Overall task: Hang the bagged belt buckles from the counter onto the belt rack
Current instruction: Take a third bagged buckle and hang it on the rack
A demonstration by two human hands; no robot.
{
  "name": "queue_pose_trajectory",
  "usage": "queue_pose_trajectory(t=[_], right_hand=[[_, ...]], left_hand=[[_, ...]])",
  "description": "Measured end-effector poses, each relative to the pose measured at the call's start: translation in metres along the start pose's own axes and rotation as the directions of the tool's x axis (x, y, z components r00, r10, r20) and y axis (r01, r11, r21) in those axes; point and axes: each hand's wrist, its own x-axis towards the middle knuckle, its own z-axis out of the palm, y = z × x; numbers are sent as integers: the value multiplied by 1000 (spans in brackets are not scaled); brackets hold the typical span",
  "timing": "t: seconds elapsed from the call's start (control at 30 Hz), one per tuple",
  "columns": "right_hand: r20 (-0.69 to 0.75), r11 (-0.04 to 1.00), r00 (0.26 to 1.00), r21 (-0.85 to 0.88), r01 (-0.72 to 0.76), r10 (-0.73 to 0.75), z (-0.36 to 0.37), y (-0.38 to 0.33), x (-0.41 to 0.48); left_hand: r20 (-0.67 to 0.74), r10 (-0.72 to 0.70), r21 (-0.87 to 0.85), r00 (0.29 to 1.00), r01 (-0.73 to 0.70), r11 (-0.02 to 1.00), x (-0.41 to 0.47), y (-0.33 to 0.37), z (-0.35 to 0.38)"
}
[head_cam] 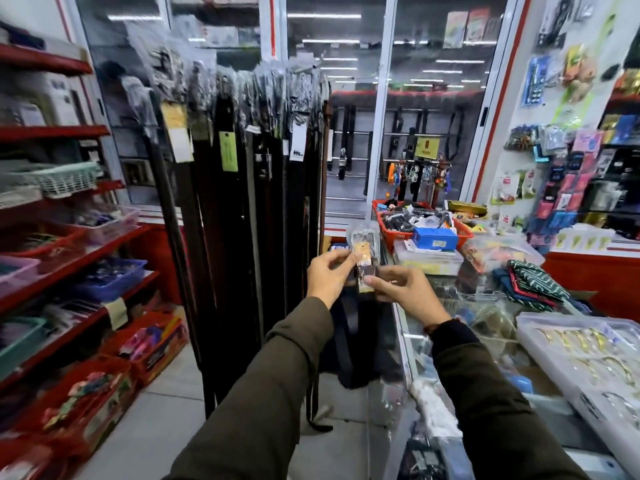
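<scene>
Honestly, what worries me is the slick plastic: I have the bagged belt buckle (363,252) pinched between both hands at the centre of the frame, the left hand (329,275) gripping its left edge and the right hand (403,289) gripping the lower right, and a thin sleeve like that could slide out of my fingers and drop to the floor beside the glass counter (450,306). The belt rack (239,98), upper left of centre, is already crowded with wrapped belts, so I may struggle to find a free hook, and pushing in could knock a neighbour loose. I can't make out the bag's hanging hole. The bag is clear and narrow, held upright, with a metal buckle near the top, a yellowish tag and a dark strap end below
</scene>
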Motion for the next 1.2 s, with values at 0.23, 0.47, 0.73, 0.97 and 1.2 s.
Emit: queue_pose_trajectory(t=[0.23, 0.47, 0.73, 0.97, 1.2], right_hand=[[1, 964, 995, 245, 100, -104, 30, -65, 20], [-68, 877, 983, 444, 183, -171, 55, -115, 49], [-80, 807, 963, 530, 260, -257, 48, -188, 91], [-123, 811, 961, 515, 276, -248, 44, -213, 111], [-52, 858, 977, 471, 205, -205, 40, -211, 126]], left_hand=[[-87, 30, -226, 996, -50, 973, 8, 60, -33], [-84, 153, -239, 985, -169, 956, 19, 113, -57], [-129, 297, -258, 946, -321, 911, 59, 178, -49], [-158, 225, -374, 962, -269, 887, 83, 203, -33], [-166, 132, -388, 977, -188, 903, 92, 200, -33]])
